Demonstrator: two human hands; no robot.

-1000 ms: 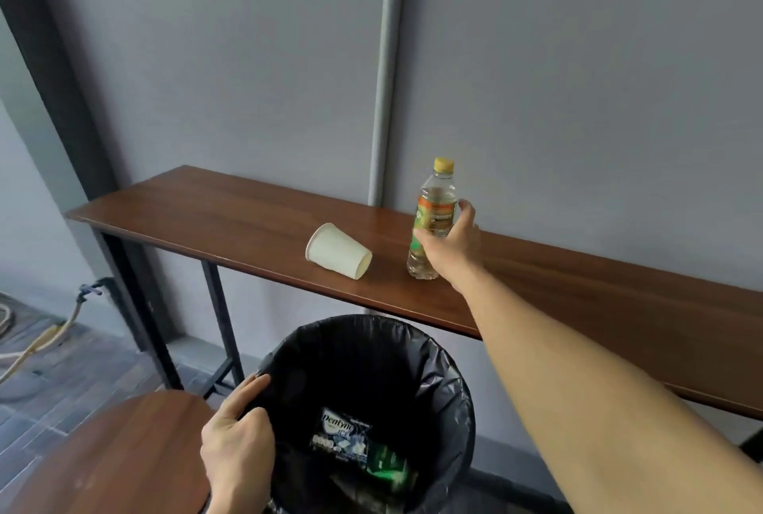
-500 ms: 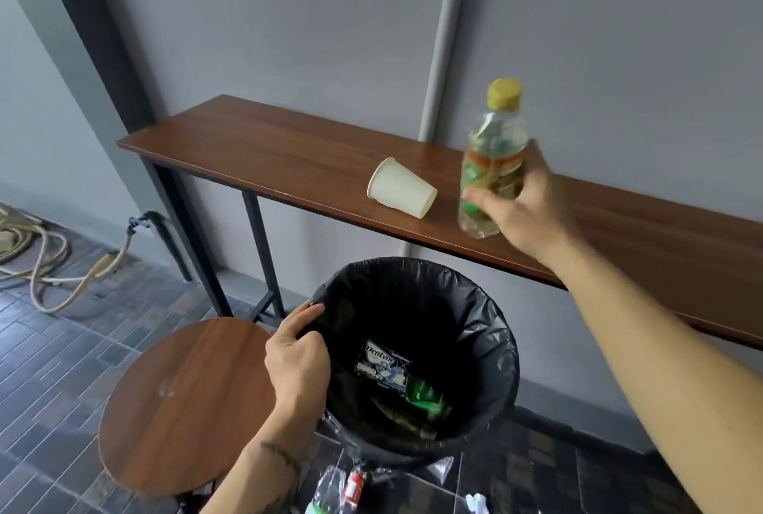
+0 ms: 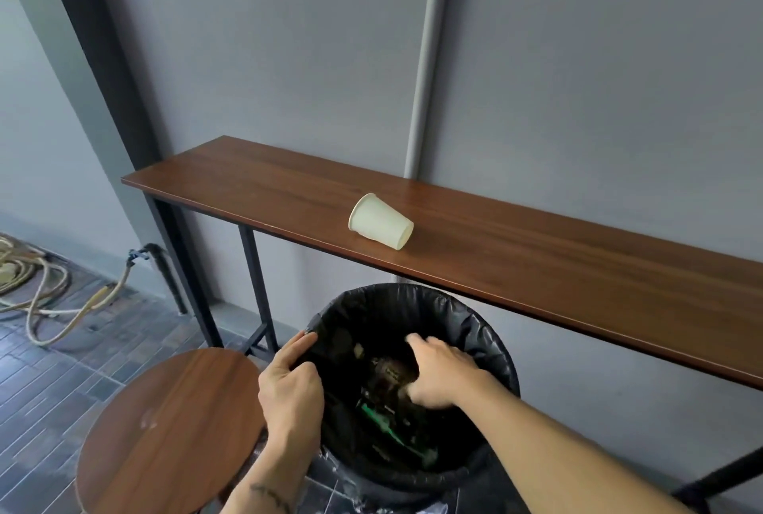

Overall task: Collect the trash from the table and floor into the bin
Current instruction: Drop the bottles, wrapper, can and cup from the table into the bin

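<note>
Two hands worked at the bin point(image 3: 491, 344), a round container lined with a black bag that stood on the tiled floor point(image 3: 53, 381) just in front of the long wooden desk point(image 3: 578, 265). The left hand point(image 3: 289, 393) gripped the near left part of the rim, its fingers point(image 3: 295, 348) pressed together over the edge of the liner and the thumb tucked inside. The right hand point(image 3: 439, 375) reached down into the mouth of the bin, knuckles up, fingers curled downward; whether they pinched anything I could not tell, since the dark interior hid their tips. Beneath that hand lay a jumble of trash point(image 3: 392, 427), among it something green and some dark wrappers, too murky to name.

On the desk a pale paper cup point(image 3: 380, 221) lay on its side, its open mouth turned toward the right and front, well apart from both hands. A round wooden stool point(image 3: 165, 435) stood just beside the bin on the left, touching the left forearm. Farther left, a coil of light hose point(image 3: 45, 298) sprawled across the floor near the wall. A grey pipe point(image 3: 425, 59) ran up the wall behind the desk.
</note>
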